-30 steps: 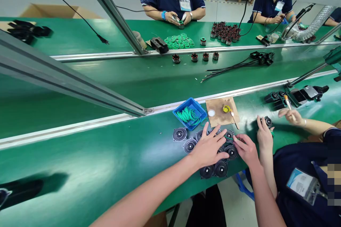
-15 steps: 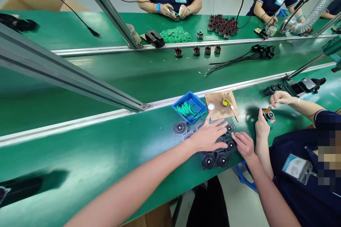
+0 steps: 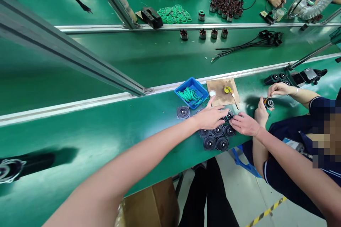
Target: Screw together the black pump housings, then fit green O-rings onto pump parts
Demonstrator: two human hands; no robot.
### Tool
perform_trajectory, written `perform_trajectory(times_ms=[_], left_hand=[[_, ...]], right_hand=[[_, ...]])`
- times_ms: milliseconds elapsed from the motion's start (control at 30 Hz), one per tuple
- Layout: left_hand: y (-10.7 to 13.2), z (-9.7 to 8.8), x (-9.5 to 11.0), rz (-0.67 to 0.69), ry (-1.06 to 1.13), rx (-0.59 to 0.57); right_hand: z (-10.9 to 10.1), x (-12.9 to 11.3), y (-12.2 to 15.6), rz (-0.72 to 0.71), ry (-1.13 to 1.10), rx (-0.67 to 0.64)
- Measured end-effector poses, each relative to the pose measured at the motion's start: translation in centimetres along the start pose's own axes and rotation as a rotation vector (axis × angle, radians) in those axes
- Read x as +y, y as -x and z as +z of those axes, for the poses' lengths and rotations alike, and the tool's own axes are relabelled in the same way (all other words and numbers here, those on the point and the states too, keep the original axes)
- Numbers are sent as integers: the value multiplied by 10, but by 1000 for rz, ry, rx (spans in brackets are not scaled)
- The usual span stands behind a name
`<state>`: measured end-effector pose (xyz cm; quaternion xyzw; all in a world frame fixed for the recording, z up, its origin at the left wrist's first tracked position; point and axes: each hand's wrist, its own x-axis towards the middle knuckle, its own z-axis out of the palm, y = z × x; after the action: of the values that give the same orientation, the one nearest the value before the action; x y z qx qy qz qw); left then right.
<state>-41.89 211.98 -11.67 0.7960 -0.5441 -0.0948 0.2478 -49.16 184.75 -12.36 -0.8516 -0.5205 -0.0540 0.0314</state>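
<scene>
Well left of the left hand (image 3: pixel 211 117): a lone disc (image 3: pixel 183 112), touched by nothing. Up and just left of its thumb: a blue tray (image 3: pixel 183 85) of green rings (image 3: pixel 189 95). Straight beyond the thumb tip: a brown pad (image 3: pixel 217 85) with a white cap (image 3: pixel 212 93) and a yellow cap (image 3: pixel 227 89). A second ago lay fanned wide across the discs (image 3: pixel 210 143); now drawn in narrow, palm down, fingers together and pointing right, holding nothing that shows. Under the palm and just near of it: the packed cluster of discs, two rows clear of the wrist. At the fingertips, touching them: the ringed disc (image 3: pixel 229 115) (a sliver of green at its rim, too small to read further). Closing on the same disc from the other side: the right hand (image 3: pixel 245 124), a second ago lower and just apart, now fingertip to fingertip with the left. Pinched at the rim, but whether gripping the ring or only pressing it cannot be told. So both hands now meet on one disc, not on the whole cluster. Just right of the right hand: a co-worker's hands (image 3: pixel 261 112), cupping a further disc (image 3: pixel 269 103) off the belt.
</scene>
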Motion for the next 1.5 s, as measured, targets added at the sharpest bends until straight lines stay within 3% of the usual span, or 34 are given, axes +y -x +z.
perform_trajectory(times_ms=[167, 400, 667, 867, 1100, 1267, 1500], left_hand=[[-4, 6, -3, -36, 27, 51], [-9, 20, -6, -102, 29, 148], [0, 15, -6, -51, -13, 142], [7, -4, -9, 6, -7, 56], [10, -11, -18, 135, 14, 2], [10, -11, -23, 112, 71, 14], [8, -9, -26, 59, 51, -6]], right_hand=[[0, 1, -10, -23, 8, -48], [19, -14, -4, 116, -70, -15], [36, -42, 10, 424, -88, 289], [52, -46, 12, 459, -96, 389], [43, -26, 14, 306, -64, 227], [34, -14, 5, 273, -63, 118], [35, -22, -11, 323, -56, 16]])
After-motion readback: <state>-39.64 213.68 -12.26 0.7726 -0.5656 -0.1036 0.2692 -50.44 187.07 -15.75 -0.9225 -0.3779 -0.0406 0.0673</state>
